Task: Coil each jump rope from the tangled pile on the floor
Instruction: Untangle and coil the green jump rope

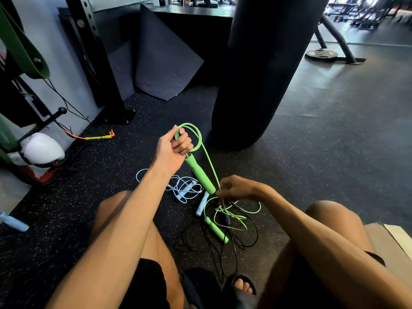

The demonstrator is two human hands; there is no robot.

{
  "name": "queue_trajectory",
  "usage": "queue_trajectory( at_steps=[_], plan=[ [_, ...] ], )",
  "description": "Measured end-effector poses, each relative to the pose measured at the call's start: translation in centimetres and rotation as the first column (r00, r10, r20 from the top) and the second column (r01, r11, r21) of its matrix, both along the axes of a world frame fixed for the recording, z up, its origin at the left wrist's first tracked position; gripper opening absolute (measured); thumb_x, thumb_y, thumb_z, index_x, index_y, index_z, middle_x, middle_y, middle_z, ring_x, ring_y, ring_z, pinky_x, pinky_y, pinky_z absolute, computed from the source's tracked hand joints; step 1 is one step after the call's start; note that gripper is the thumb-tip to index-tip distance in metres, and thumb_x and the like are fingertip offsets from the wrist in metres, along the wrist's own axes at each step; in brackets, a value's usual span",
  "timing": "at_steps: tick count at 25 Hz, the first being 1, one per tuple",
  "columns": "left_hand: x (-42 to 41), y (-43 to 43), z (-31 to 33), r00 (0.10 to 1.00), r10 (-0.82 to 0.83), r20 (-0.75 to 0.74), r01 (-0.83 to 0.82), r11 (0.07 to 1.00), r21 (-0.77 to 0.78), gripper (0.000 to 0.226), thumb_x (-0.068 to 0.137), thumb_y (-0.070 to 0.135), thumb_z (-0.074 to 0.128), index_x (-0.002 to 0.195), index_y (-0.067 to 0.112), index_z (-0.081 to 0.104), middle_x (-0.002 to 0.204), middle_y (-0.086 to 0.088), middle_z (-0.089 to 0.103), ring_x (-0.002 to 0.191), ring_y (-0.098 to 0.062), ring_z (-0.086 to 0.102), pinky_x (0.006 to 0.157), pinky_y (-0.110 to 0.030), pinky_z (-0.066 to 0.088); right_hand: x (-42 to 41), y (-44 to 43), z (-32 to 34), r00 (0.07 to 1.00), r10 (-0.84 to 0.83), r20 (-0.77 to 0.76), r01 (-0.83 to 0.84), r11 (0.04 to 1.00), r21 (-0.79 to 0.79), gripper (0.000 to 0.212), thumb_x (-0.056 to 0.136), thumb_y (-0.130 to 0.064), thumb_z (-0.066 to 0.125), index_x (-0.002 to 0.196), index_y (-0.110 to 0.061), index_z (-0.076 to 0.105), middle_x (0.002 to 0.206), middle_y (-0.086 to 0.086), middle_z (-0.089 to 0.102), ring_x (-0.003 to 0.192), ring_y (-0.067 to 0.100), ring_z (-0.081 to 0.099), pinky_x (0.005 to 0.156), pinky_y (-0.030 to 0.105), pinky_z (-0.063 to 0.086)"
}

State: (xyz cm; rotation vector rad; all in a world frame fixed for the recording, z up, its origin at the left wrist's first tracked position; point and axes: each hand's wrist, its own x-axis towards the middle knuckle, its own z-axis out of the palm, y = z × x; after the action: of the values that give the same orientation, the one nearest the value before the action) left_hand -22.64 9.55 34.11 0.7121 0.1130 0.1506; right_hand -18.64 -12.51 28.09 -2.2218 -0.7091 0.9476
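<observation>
Speckled black rubber floor (111,175) lies under both hands. A smooth black cylindrical punching bag (263,70) hangs beyond the left hand (176,148), to its right. A flat dark pad (165,63) stands tilted farther beyond that hand. The left hand is closed, its fingers curled round a rounded loop of the thin, glossy green jump rope (207,157). The rope's contoured green handle (200,175) slants down from under the fist towards the right hand (236,188). The right hand pinches the same cord just beside the handle's end. Below the right hand the rest of the cord lies tangled on the floor with the second green handle (216,229), crossed by a thin black rope (249,230). A pale blue rope (182,188) lies looped just left of the right hand. A yellow-and-orange rope (98,137) lies well left of the left hand.
</observation>
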Motion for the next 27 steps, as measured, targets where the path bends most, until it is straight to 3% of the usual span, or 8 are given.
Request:
queue_trajectory(
  at_steps=[3,7,9,12,15,18,24,27],
  plan=[
    [0.0,0.3,0.0,0.997,0.075,0.002,-0.075,0.997,-0.020,0.039,0.106,0.026,0.030,0.076,0.012,0.050,0.045,0.008,0.026,0.040,-0.007,0.017,0.045,-0.022,0.018,-0.1,0.3,-1.1,0.996,0.005,0.090,0.003,0.996,-0.091,0.012,0.090,-0.015,0.066,0.081,-0.011,0.061,0.091,0.026,0.072,0.066,0.021,0.060,0.054,0.029,0.047],
    [0.3,0.4,0.1,0.980,0.193,-0.046,-0.190,0.980,0.053,0.040,0.107,0.027,0.030,0.080,0.009,0.055,0.049,0.005,0.031,0.042,-0.009,0.028,0.048,-0.022,0.028,0.2,0.7,-0.2,0.978,-0.071,0.196,0.069,0.997,0.014,0.015,0.091,-0.014,0.066,0.080,-0.006,0.061,0.081,0.022,0.073,0.069,0.034,0.071,0.063,0.046,0.059],
    [0.4,0.6,-0.1,0.972,0.234,-0.028,-0.228,0.963,0.144,0.039,0.106,0.025,0.033,0.081,0.007,0.056,0.052,0.003,0.035,0.046,-0.012,0.034,0.052,-0.026,0.033,-0.1,0.8,0.6,0.977,-0.073,0.199,0.060,0.996,0.072,0.012,0.095,-0.009,0.059,0.083,-0.010,0.056,0.072,0.015,0.071,0.058,0.027,0.068,0.053,0.036,0.057],
    [0.5,0.3,-0.4,0.957,0.291,0.016,-0.284,0.920,0.269,0.037,0.105,0.020,0.038,0.081,0.002,0.059,0.056,-0.004,0.044,0.053,-0.019,0.045,0.056,-0.029,0.043,-0.8,1.4,1.9,0.927,0.027,0.374,-0.057,0.996,0.071,0.014,0.094,-0.013,0.060,0.082,-0.019,0.058,0.066,-0.012,0.060,0.056,0.000,0.057,0.057,0.016,0.043],
    [0.7,-0.4,-0.6,0.948,0.314,0.046,-0.300,0.841,0.450,0.035,0.105,0.019,0.039,0.082,0.001,0.060,0.054,-0.007,0.053,0.054,-0.024,0.055,0.055,-0.030,0.050,-1.3,1.8,3.3,0.887,0.052,0.460,-0.125,0.984,0.130,0.014,0.094,-0.015,0.060,0.081,-0.021,0.063,0.060,-0.015,0.057,0.054,-0.005,0.057,0.056,0.012,0.042],
    [0.8,-1.4,-1.0,0.959,0.274,0.069,-0.250,0.708,0.661,0.036,0.106,0.019,0.039,0.083,-0.001,0.058,0.056,-0.011,0.060,0.049,-0.023,0.063,0.051,-0.026,0.052,-1.4,2.0,4.6,0.844,0.028,0.535,-0.163,0.965,0.207,0.015,0.094,-0.012,0.058,0.081,-0.016,0.066,0.062,-0.011,0.060,0.056,-0.001,0.055,0.057,0.016,0.044],
    [0.9,-2.6,-2.2,0.999,0.036,-0.032,0.007,0.554,0.833,0.036,0.103,0.024,0.045,0.077,0.009,0.066,0.060,-0.007,0.065,0.052,-0.018,0.062,0.059,-0.030,0.050,-1.3,1.8,7.2,0.743,-0.081,0.664,-0.235,0.898,0.373,0.020,0.095,-0.007,0.058,0.077,-0.013,0.064,0.058,-0.016,0.053,0.054,0.002,0.052,0.052,0.010,0.035],
    [0.2,-3.4,-2.0,0.984,-0.132,-0.123,0.178,0.600,0.780,0.037,0.103,0.027,0.044,0.082,0.004,0.064,0.056,-0.014,0.058,0.042,-0.023,0.053,0.045,-0.025,0.042,-0.6,1.4,7.9,0.705,-0.194,0.682,-0.183,0.879,0.440,0.019,0.096,-0.009,0.057,0.080,-0.015,0.066,0.060,-0.018,0.053,0.056,0.001,0.054,0.054,0.009,0.036]
  ],
)
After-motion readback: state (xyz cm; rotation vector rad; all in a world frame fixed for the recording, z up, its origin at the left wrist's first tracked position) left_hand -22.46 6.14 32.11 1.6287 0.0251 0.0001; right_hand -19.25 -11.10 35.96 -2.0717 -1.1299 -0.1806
